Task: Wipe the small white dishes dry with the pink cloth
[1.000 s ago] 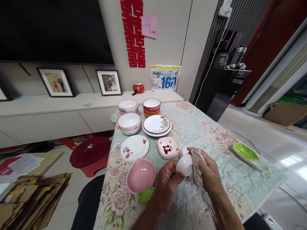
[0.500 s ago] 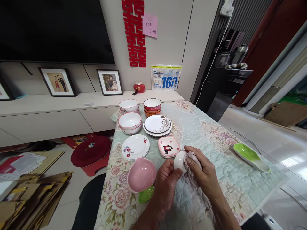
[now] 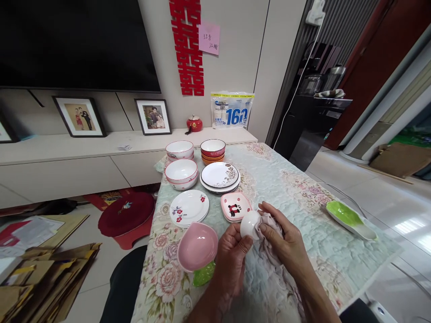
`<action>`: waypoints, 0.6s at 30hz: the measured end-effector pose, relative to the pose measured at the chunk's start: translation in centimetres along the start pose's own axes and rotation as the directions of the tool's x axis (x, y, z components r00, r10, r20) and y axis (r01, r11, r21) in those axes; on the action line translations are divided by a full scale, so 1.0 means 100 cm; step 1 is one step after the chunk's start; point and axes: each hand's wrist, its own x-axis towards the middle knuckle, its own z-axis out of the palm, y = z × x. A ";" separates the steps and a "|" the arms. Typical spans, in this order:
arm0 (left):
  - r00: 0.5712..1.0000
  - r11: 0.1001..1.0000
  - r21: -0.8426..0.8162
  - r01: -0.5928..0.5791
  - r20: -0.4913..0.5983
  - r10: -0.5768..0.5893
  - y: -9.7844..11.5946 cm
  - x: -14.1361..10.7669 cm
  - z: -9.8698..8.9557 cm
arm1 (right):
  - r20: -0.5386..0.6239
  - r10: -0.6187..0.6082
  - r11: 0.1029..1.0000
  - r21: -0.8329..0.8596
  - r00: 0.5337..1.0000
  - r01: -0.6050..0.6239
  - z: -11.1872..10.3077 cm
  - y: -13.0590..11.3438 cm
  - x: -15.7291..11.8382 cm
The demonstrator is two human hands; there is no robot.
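1. Here, the left hand [image 3: 235,249] grips a small white bowl [image 3: 249,224] above the desk [image 3: 296,206].
2. The right hand [image 3: 286,237] clutches a beige cloth [image 3: 268,233] against it.
3. Near the left hand sits a pink dish [image 3: 198,246].

Head camera looks forward, down across the table [image 3: 269,179].

The white bowl [image 3: 248,223] has shifted left, nearer the square plates [image 3: 236,205].
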 end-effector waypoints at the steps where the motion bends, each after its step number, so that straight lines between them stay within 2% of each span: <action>1: 1.000 1.000 -0.015 -0.011 -0.015 0.010 0.001 0.001 0.000 | 0.016 -0.003 1.000 -0.014 1.000 0.003 0.001 0.000 0.000; 4: 1.000 1.000 -0.017 -0.003 -0.013 0.002 0.003 0.001 0.002 | 0.057 -0.065 0.994 -0.083 0.996 0.070 0.004 -0.003 -0.003; 7: 0.999 0.999 0.026 0.040 0.036 -0.041 0.002 0.000 0.003 | 0.036 -0.131 0.981 -0.137 0.991 0.135 0.001 -0.006 -0.003; 11: 1.000 1.000 0.024 0.017 0.003 -0.017 0.000 -0.001 0.003 | -0.021 -0.094 0.988 -0.127 0.995 0.090 -0.002 -0.001 0.001; 14: 0.999 1.000 -0.014 -0.009 -0.043 0.009 0.003 0.001 0.003 | 0.006 -0.081 0.990 -0.114 0.997 0.081 0.002 0.002 0.000; 18: 1.000 1.000 0.017 0.015 0.001 -0.015 0.002 0.001 0.003 | 0.051 -0.135 0.982 -0.128 0.990 0.140 0.005 -0.002 -0.004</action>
